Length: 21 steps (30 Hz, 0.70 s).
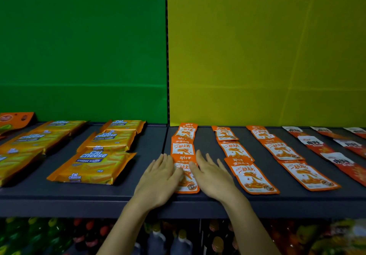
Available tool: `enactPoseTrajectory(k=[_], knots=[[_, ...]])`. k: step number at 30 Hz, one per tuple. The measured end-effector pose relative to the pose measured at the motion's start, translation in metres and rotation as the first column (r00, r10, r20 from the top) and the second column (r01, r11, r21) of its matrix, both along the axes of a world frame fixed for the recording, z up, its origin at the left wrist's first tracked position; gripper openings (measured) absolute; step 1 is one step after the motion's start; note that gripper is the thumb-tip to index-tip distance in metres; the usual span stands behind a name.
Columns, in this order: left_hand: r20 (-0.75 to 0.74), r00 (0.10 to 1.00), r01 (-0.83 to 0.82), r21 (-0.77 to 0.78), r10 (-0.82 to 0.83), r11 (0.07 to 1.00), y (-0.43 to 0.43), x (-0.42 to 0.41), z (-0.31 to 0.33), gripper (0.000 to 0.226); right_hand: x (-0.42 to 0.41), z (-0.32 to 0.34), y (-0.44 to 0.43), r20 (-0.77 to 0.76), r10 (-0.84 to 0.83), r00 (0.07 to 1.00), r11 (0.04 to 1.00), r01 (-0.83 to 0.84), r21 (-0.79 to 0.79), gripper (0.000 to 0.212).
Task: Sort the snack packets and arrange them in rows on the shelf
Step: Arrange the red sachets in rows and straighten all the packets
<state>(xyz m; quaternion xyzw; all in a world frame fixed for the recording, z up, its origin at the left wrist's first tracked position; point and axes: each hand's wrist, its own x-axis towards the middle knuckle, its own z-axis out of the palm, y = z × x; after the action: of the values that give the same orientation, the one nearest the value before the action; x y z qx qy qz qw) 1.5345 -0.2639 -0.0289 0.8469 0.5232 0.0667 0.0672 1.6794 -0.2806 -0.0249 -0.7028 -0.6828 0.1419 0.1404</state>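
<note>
Small orange snack packets lie in three rows running front to back on the dark shelf (150, 143). The front packet of the left row (187, 183) lies between my hands. My left hand (158, 179) rests flat on its left edge, fingers spread. My right hand (212, 177) lies flat along its right edge, fingers apart. Neither hand grips it. Behind it sit two more packets of that row (182, 147). The middle row (251, 173) and right row (309, 175) lie to the right. Red-and-white packets (344, 165) form rows at the far right.
Larger orange Cal Cheese wafer packs (93, 165) lie in rows on the left half of the shelf. A green back panel (83, 46) and a yellow one (267, 46) stand behind. Bottles (178, 241) fill the shelf below.
</note>
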Motion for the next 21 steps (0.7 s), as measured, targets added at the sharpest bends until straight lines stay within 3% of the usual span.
enactPoseTrajectory(k=[4, 6, 8, 12, 17, 21], knots=[[0.181, 0.979, -0.07, -0.116, 0.091, 0.991, 0.006, 0.0, -0.004, 0.054, -0.001, 0.005, 0.001, -0.045, 0.006, 0.999, 1.0, -0.007, -0.011, 0.058], [0.364, 0.925, -0.035, -0.204, 0.109, 0.978, 0.008, 0.003, 0.005, 0.056, 0.0, 0.013, 0.007, -0.187, -0.025, 0.982, 0.999, 0.018, -0.036, 0.059], [0.494, 0.857, -0.039, -0.216, 0.144, 0.976, 0.018, 0.008, 0.016, 0.037, 0.001, 0.019, 0.02, -0.309, -0.068, 0.949, 0.997, 0.055, -0.051, 0.061], [0.506, 0.841, -0.113, -0.183, 0.192, 0.977, 0.055, 0.025, 0.029, 0.022, 0.001, 0.022, 0.055, -0.316, -0.125, 0.94, 0.992, 0.117, -0.047, 0.056], [0.527, 0.798, -0.207, -0.215, 0.292, 0.954, 0.092, 0.037, 0.021, 0.032, 0.003, 0.012, 0.087, -0.295, -0.162, 0.942, 0.983, 0.179, 0.031, 0.046], [0.437, 0.852, -0.243, -0.162, 0.29, 0.956, 0.097, 0.036, 0.015, 0.038, 0.002, 0.008, 0.098, -0.185, -0.18, 0.966, 0.974, 0.201, 0.103, 0.045]])
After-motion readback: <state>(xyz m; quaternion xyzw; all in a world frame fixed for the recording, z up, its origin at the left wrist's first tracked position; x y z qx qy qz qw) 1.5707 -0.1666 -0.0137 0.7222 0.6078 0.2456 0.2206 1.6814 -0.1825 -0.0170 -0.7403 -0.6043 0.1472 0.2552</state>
